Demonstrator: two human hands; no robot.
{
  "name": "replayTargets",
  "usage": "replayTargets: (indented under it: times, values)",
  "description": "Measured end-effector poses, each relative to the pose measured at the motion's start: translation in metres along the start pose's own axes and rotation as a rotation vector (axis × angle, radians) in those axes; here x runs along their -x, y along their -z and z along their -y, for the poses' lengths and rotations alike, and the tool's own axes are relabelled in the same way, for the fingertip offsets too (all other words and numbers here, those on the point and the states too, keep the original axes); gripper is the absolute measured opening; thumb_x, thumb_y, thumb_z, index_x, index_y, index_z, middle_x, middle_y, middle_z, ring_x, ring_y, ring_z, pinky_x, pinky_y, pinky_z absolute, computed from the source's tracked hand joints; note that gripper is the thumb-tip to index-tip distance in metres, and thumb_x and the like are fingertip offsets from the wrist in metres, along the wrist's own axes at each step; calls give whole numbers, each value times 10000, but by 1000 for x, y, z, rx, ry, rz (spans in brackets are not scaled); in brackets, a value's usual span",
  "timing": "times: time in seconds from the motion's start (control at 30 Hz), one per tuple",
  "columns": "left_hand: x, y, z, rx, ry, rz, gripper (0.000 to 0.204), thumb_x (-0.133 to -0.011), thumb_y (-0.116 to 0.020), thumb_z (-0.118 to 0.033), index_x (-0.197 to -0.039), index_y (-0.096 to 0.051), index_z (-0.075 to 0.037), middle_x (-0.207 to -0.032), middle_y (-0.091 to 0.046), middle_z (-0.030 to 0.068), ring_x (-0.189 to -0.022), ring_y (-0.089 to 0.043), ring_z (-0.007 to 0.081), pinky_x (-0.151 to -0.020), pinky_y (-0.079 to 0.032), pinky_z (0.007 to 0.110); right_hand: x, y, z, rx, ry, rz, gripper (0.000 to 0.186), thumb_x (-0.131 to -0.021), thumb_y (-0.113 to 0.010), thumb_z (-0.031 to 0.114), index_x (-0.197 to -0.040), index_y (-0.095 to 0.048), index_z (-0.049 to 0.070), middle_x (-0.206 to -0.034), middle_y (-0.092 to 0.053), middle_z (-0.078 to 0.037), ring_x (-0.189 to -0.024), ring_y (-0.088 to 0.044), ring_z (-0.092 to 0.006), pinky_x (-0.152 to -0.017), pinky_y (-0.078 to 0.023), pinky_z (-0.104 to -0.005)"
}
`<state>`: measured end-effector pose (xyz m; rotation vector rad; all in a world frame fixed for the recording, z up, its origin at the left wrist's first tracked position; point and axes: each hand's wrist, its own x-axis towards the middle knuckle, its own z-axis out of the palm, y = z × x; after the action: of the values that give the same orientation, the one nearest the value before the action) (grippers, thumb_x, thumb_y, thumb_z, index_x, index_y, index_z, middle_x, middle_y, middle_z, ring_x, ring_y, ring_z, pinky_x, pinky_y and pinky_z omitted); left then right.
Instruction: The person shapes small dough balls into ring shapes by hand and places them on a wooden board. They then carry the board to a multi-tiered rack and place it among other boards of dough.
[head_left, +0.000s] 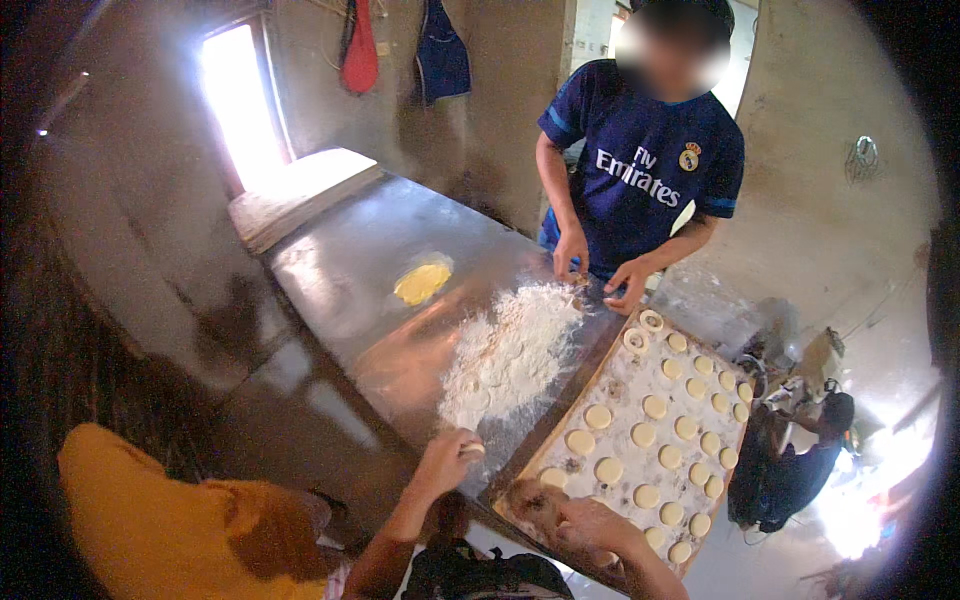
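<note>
Many dough rounds [643,435] on tray [622,408] | flour heap [512,350] beyond | left grip [445,466]: pale piece [472,453] | right grip [597,525]: can't tell

The left hand [445,468] is bare, and the left forearm [395,538] behind it is uncovered too, slim at the wrist and broadening toward the elbow. The right hand [592,530] is likewise bare, its finer detail softened by blur, and the right forearm [648,570] shows uncovered as far as the view reaches. Between the forearms, low at the front of the body, sits black gear [485,577] with an uneven, strap-like upper outline, its exact kind too dark to make out
</note>
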<state>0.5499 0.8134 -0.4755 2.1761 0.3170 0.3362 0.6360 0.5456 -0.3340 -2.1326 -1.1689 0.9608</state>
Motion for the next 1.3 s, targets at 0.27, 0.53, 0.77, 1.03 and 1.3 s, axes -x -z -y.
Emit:
replayTargets:
  times: [0.27,0.53,0.77,1.03,1.3]
  values:
    - [-105,12,45,-268,-213,-70,274,-877,-646,-56,-1148,-620,-26,-1075,-624,196,-979,-639,392,-840,-524,451,-244,-2,-74,58,4,-343,385,-930,-621,357,-1168,-612,55,-1113,-648,-193,-1064,-617,-378,-900,-498,-473]
    - [-99,39,56,-4,94,58,250,-889,-660,-135,-1106,-583,-37,-831,-654,228,-781,-661,422,-701,-528,512,-273,-30,-58,433,-224,-504,378,-864,-698,341,-1148,-620,103,-1203,-546,-193,-1148,-547,-390,-964,-459,-525]
    - [-124,31,67,3,-29,82,256,-905,-660,-201,-1079,-594,-25,-796,-682,248,-760,-684,435,-666,-542,526,-278,-28,-57,446,-296,-491,344,-863,-711,300,-1118,-623,87,-1159,-581,-173,-1140,-568,-371,-955,-480,-476]
    - [-135,57,23,267,-23,207,330,-928,-713,-261,-1107,-669,13,-882,-731,201,-839,-743,312,-711,-580,389,-226,0,4,-370,-332,-643,303,-868,-729,110,-1103,-547,47,-972,-671,-83,-896,-654,-167,-813,-519,-335]
    - [-149,92,-13,399,-31,396,349,-803,-818,-117,-1082,-675,37,-969,-734,165,-850,-740,231,-711,-572,355,-212,-7,21,-292,-240,-918,394,-829,-745,93,-1133,-498,43,-1057,-608,-117,-981,-612,-249,-832,-495,-383]
